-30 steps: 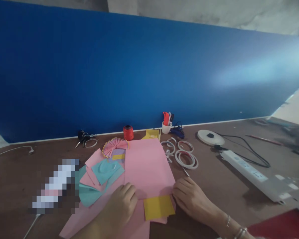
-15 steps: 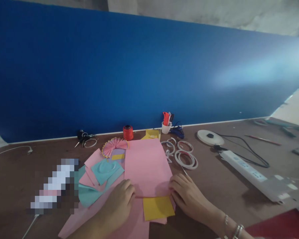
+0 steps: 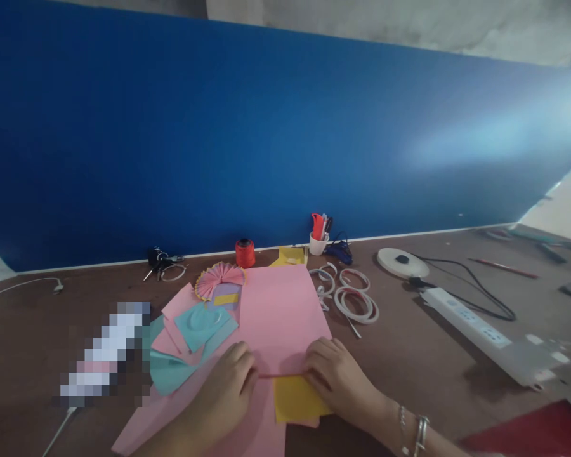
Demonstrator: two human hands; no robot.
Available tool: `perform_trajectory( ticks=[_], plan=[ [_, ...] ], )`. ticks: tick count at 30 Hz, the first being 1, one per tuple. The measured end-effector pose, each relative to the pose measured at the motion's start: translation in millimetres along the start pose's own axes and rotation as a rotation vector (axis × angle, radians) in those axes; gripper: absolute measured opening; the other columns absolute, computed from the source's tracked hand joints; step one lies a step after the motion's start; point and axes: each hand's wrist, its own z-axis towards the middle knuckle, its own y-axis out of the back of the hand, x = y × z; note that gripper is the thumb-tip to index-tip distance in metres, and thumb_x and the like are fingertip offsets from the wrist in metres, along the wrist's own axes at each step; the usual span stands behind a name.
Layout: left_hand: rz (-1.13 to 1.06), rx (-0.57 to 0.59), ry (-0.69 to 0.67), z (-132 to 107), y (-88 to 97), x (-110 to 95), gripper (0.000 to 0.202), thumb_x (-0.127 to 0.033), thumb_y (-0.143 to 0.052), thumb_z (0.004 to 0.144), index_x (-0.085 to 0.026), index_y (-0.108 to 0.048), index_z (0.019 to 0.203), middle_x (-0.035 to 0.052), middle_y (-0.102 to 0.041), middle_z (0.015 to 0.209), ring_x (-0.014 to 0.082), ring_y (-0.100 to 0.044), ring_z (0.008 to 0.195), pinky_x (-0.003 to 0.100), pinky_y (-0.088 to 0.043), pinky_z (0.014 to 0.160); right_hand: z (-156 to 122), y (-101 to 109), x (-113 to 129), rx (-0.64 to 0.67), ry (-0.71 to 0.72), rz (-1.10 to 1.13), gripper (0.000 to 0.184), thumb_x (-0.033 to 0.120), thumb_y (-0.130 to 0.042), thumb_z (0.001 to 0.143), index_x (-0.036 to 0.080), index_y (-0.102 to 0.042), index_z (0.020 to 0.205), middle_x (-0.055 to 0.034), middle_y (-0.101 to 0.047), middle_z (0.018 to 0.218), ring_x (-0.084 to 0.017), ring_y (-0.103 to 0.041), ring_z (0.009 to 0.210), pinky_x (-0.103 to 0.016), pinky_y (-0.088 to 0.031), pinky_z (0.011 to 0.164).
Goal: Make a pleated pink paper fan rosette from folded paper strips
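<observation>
A pink sheet of paper (image 3: pixel 283 311) lies in front of me, its near edge turned up in a narrow fold. My left hand (image 3: pixel 231 384) is closed on the left end of that edge, thumb against the fingers. Farther along the same edge, right of its middle, my right hand (image 3: pixel 335 377) pinches the fold, its fingertips partly hidden. A yellow paper (image 3: pixel 297 400) shows just below the fold, partly under my right hand. More pink paper (image 3: pixel 261 425) extends beneath my left forearm.
Left of the sheet lie teal paper pieces (image 3: pixel 207 327) and a pleated pink paper fan (image 3: pixel 220 281). Behind stand a red spool (image 3: pixel 245 253) and a white cup (image 3: pixel 318 244) with pens. To the right are coiled white strips (image 3: pixel 356 306) and a power strip (image 3: pixel 471 324).
My right hand has slid left along the sheet's near edge, from the right corner toward the middle. My left hand has stayed nearly in place.
</observation>
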Motion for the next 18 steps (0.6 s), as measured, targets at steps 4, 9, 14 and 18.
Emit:
perform_trajectory(
  ticks=[4,9,14,18],
  plan=[
    [-0.022,0.000,0.052,2,4.3,-3,0.022,-0.007,-0.040,0.084,-0.018,-0.049,0.068,0.0042,-0.054,0.080,0.0178,-0.054,0.077,0.032,-0.043,0.070,-4,7,-8,-0.016,-0.113,0.187,0.011,0.014,-0.056,0.084,0.018,-0.059,0.074,-0.0025,-0.059,0.083,-0.017,-0.053,0.082,-0.030,-0.039,0.073],
    [-0.019,-0.021,0.059,3,2.9,0,0.021,-0.004,-0.042,0.080,-0.018,-0.049,0.067,0.0037,-0.053,0.079,0.0173,-0.053,0.077,0.030,-0.043,0.069,-10,10,-21,-0.042,-0.189,0.229,0.019,0.012,-0.051,0.085,0.018,-0.057,0.068,-0.0030,-0.057,0.082,-0.017,-0.052,0.079,-0.031,-0.041,0.072],
    [0.014,-0.041,0.064,5,2.5,0,0.021,-0.002,-0.041,0.077,-0.018,-0.049,0.067,0.0036,-0.052,0.080,0.0174,-0.053,0.078,0.031,-0.043,0.069,-8,8,-22,-0.084,-0.209,0.153,0.022,0.008,-0.049,0.081,0.018,-0.051,0.062,-0.0026,-0.055,0.079,-0.017,-0.051,0.079,-0.030,-0.041,0.070],
    [0.067,-0.006,0.086,6,5.6,-2,0.022,0.000,-0.042,0.075,-0.018,-0.050,0.066,0.0038,-0.052,0.080,0.0178,-0.053,0.078,0.031,-0.043,0.070,-6,5,-20,-0.092,-0.216,0.102,0.021,0.006,-0.050,0.078,0.019,-0.049,0.060,-0.0022,-0.054,0.075,-0.017,-0.050,0.075,-0.030,-0.040,0.067]
  ],
)
